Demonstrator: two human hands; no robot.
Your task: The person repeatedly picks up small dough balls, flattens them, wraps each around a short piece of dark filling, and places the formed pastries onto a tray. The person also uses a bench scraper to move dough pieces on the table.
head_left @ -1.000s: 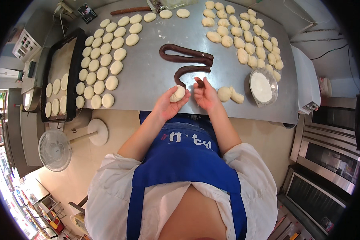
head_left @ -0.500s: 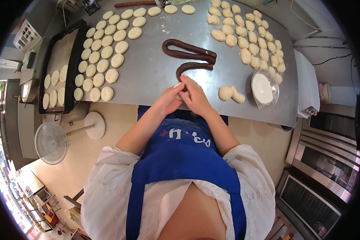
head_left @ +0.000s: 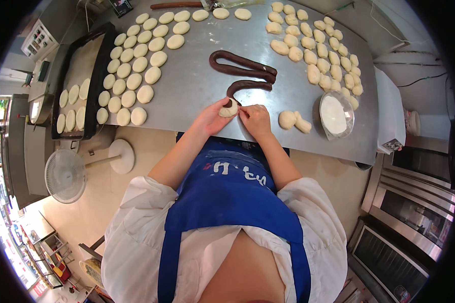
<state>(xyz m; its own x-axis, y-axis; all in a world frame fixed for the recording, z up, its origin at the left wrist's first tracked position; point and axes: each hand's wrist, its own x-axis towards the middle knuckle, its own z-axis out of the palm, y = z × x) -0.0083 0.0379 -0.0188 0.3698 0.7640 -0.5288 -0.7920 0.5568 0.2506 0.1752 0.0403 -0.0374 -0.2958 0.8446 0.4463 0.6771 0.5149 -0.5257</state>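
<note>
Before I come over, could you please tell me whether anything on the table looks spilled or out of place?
Nothing looks damaged; only faint white smudges mark the grey table beyond the dark looped strand, perhaps stray flour.

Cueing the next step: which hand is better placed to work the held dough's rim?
Likely the right hand: its fingertips are close to the right side of the held dough, though whether they hold anything is unclear. The left hand cradles that dough, dark paste showing on it.
</note>
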